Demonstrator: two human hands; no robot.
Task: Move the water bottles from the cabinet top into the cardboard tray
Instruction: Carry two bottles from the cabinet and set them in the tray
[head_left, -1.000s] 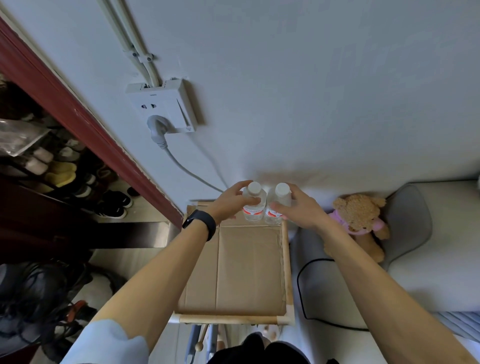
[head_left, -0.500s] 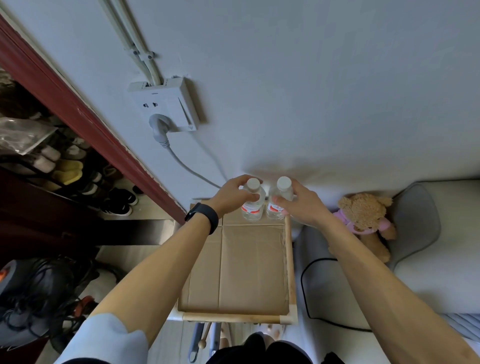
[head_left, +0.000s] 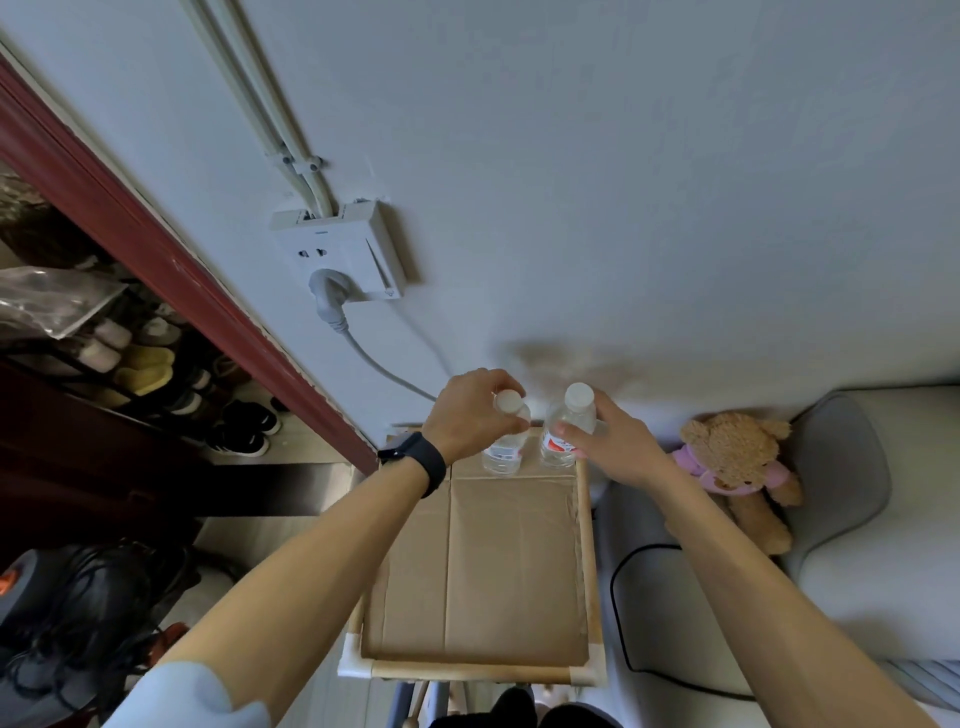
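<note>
Two clear water bottles with white caps and red-and-white labels stand upright side by side at the far end of the cardboard tray. My left hand grips the left bottle around its neck and shoulder, partly hiding it. Around the upper body of the right bottle, the fingers of my right hand are curled. The tray is a shallow brown cardboard box set in a light wooden frame, and its floor is bare apart from the two bottles.
A white wall with a socket and plugged cable rises just behind the tray. A teddy bear and grey cushion lie on the pale surface to the right, with a black cable. Shoes and a dark red door frame are at the left.
Both hands with their bottles have shifted slightly toward the tray's far edge and lowered; my left hand has closed further over the left bottle's cap. The bottles stay side by side.
</note>
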